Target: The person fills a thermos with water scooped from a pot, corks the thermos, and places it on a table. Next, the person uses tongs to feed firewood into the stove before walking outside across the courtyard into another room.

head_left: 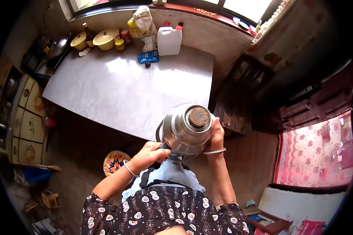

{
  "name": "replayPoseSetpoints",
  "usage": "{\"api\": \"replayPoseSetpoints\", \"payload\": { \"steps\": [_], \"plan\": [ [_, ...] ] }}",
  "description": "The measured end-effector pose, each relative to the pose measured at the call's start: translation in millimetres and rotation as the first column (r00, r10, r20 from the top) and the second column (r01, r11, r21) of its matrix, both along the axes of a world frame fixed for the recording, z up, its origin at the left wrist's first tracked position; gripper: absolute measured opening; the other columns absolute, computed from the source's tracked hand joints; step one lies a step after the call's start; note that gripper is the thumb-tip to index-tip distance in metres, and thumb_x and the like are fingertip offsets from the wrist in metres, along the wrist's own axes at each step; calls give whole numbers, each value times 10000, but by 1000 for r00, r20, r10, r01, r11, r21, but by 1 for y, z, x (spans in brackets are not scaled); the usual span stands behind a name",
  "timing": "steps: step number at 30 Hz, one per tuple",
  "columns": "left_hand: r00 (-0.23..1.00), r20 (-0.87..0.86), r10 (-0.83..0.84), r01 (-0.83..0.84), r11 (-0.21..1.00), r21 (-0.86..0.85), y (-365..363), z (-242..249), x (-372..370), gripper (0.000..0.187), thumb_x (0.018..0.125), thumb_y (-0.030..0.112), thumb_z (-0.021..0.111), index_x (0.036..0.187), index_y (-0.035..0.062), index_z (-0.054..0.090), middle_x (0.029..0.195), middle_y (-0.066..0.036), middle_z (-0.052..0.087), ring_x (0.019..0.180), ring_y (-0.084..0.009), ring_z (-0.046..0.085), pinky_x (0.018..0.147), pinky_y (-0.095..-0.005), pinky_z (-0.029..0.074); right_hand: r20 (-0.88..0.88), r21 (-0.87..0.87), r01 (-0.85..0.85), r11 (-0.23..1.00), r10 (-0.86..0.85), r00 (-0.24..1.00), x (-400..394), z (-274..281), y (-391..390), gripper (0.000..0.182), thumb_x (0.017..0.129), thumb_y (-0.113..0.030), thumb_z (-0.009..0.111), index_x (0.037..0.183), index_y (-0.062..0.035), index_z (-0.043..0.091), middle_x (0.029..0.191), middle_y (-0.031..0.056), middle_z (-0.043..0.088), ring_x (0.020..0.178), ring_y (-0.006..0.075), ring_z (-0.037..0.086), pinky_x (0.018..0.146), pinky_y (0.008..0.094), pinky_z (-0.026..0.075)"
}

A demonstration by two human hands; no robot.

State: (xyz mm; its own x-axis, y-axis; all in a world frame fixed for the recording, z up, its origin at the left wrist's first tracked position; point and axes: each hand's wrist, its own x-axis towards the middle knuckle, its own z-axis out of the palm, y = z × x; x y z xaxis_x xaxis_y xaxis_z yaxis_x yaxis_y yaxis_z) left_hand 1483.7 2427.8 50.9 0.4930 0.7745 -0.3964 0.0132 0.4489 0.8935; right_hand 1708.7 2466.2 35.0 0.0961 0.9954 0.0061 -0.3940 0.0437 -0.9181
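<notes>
Your left fingers (163, 154) clamp the dark handle, your right fingers (216, 132) the rounded, shiny metal flask (184, 135) with its rough brown stopper (199, 117), beside the smooth grey surface (133, 90).

The 2 forearms reach forward, elbows bent. The left hand (155, 152) curls its fingers closed, thumb pointing right; the right hand (216, 137) stands raised, fingers upward and partly hidden, wrist below.
</notes>
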Motion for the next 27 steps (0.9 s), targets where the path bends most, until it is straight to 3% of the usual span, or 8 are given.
{"api": "replayPoseSetpoints", "payload": {
  "steps": [9, 16, 21, 24, 25, 26, 27],
  "plan": [
    [980, -11, 201, -201, 978, -60, 78, -21, 55, 210, 773, 202, 569, 678, 16, 561, 631, -44, 560, 592, -102, 516, 583, -241, 424, 89, -3, -167, 986, 167, 982, 43, 0, 113, 586, 891, -460, 370, 1136, 67, 438, 1072, 114, 530, 986, 171, 507, 869, 280, 391],
    [963, -6, 268, -268, 963, -34, 160, -26, 78, 214, 760, 230, 579, 665, 41, 551, 634, -10, 538, 588, -82, 507, 592, -225, 432, 105, 57, -157, 986, 151, 983, 62, -13, 200, 597, 891, -485, 351, 1112, 61, 447, 1055, 115, 535, 966, 163, 519, 849, 276, 411],
    [957, 18, 289, -288, 957, -22, 231, -33, 92, 228, 752, 246, 592, 638, 56, 538, 602, 1, 519, 563, -79, 498, 564, -215, 429, 89, 74, -52, 996, 46, 995, 74, -23, 268, 585, 887, -485, 382, 1096, 53, 478, 977, 81, 549, 918, 131, 493, 832, 240, 379],
    [958, 40, 282, -283, 959, 7, 272, -39, 100, 202, 753, 221, 598, 648, 55, 547, 608, -12, 530, 559, -107, 538, 555, -248, 468, 167, 73, -85, 994, 72, 983, 86, -26, 313, 607, 887, -500, 366, 1096, 57, 483, 1036, 89, 544, 961, 137, 486, 859, 247, 371],
    [958, 30, 284, -285, 958, 31, 286, -40, 102, 209, 754, 229, 591, 646, 57, 542, 606, -10, 522, 553, -107, 533, 534, -252, 471, 139, 63, -93, 994, 84, 987, 90, -29, 330, 615, 886, -510, 357, 1102, 52, 482, 1052, 84, 541, 967, 137, 487, 865, 247, 369],
    [955, 45, 293, -295, 955, 35, 300, -41, 106, 206, 756, 238, 585, 647, 69, 538, 596, 2, 506, 540, -97, 515, 524, -250, 467, -11, 49, -149, 988, 149, 989, 94, -31, 345, 633, 881, -525, 348, 1121, 47, 478, 1078, 81, 533, 995, 138, 478, 875, 250, 363],
    [953, 53, 297, -299, 954, 26, 315, -42, 109, 203, 757, 242, 582, 647, 78, 536, 589, 10, 493, 530, -89, 501, 520, -248, 465, 29, 43, -133, 990, 132, 991, 99, -34, 361, 640, 879, -530, 348, 1129, 46, 475, 1089, 81, 526, 1011, 142, 470, 885, 256, 357]
  ]
}}
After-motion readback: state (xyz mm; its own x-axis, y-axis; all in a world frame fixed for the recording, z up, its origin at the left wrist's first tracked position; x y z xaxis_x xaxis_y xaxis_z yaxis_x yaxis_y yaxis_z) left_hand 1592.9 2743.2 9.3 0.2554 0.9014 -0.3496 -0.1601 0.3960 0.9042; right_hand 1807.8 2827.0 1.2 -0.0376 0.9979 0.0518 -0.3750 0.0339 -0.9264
